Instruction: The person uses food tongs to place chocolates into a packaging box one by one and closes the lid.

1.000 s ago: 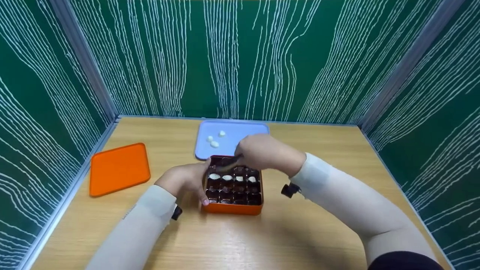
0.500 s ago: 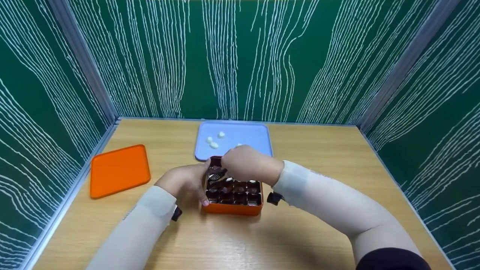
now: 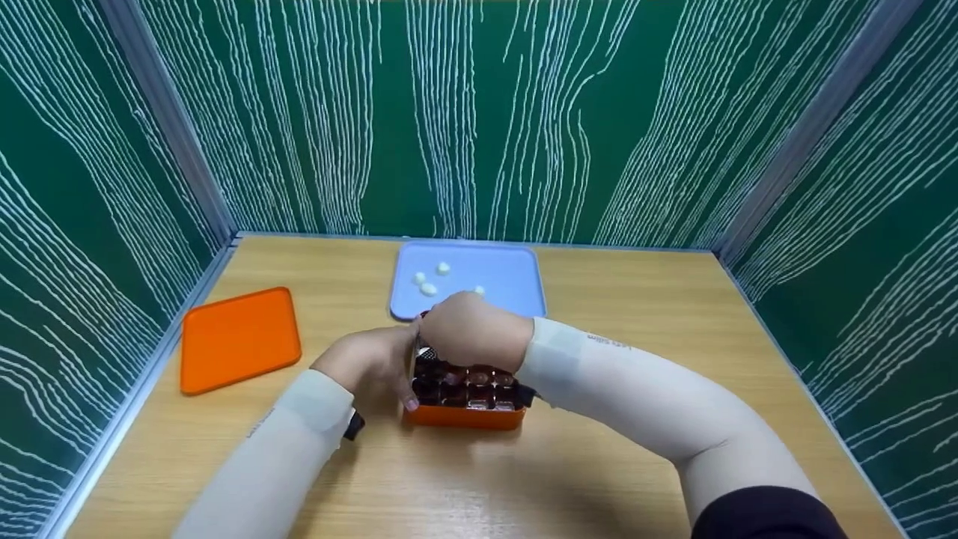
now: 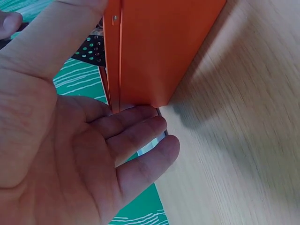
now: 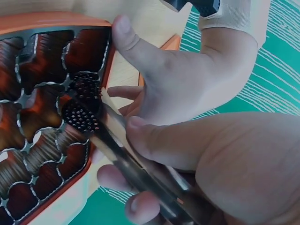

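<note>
In my right hand (image 3: 475, 329) is a pair of tongs (image 5: 124, 161) with black perforated heads, gripped between thumb and fingers. The heads dip over a cell at the left side of an orange box (image 3: 464, 417), whose dark brown divided insert (image 5: 40, 103) has several cells. Whether anything sits between the heads I cannot tell. My left hand (image 3: 374, 363) holds the box by its left side, thumb at the near corner and fingers around the far one. White bits show in some cells in the right wrist view; in the head view my right hand covers the back rows.
Behind the box lies a light blue tray (image 3: 513, 281) with several small white pieces (image 3: 428, 289) on it. A flat orange tray or lid (image 3: 239, 340) rests at the left of the wooden table (image 3: 621, 314). Green, white-streaked walls enclose the back and sides.
My right hand has moved left and slightly toward me over the box, bringing the tongs to its left cells. A white piece on the blue tray has come into sight. My left hand stays put.
</note>
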`<action>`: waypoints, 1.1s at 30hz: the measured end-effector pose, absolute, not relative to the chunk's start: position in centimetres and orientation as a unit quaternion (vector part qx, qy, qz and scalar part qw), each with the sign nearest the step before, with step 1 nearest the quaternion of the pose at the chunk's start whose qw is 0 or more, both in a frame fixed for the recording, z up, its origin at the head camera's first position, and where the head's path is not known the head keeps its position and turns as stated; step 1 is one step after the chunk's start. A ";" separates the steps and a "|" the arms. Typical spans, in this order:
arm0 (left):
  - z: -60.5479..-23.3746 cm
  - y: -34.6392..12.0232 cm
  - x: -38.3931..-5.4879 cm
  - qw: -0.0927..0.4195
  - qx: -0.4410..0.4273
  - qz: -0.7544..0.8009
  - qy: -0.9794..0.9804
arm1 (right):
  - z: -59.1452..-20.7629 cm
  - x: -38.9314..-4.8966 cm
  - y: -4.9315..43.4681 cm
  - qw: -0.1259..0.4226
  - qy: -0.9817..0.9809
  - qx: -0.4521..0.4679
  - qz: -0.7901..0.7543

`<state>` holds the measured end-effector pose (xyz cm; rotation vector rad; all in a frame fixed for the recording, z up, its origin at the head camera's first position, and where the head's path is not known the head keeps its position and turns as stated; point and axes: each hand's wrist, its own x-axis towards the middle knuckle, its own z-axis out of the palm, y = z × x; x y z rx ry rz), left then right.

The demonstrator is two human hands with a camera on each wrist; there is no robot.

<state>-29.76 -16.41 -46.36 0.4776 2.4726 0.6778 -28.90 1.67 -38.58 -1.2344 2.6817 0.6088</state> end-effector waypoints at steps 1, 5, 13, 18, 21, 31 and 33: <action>-46.4 -16.4 -29.8 0.263 0.179 0.252 0.914 | -38.4 -28.9 1.7 0.068 0.889 -0.406 0.198; -46.5 -16.4 -29.8 0.262 0.172 0.250 0.916 | -37.3 -29.3 2.9 0.106 0.901 -0.392 0.152; -46.4 -16.3 -29.6 0.274 0.140 0.249 0.918 | -35.0 -33.3 8.6 0.153 0.934 -0.323 -0.016; -46.2 -16.2 -29.6 0.274 0.138 0.230 0.924 | -37.0 -37.6 11.5 0.113 0.954 -0.267 -0.081; -46.3 -16.1 -29.7 0.276 0.143 0.222 0.924 | -39.4 -40.1 12.8 0.120 0.963 -0.217 -0.102; -46.4 -16.0 -29.9 0.280 0.132 0.218 0.925 | -44.7 -44.0 14.2 0.167 0.962 -0.163 -0.143; -46.4 -16.1 -29.9 0.280 0.132 0.219 0.925 | -45.0 -44.0 13.9 0.171 0.959 -0.160 -0.160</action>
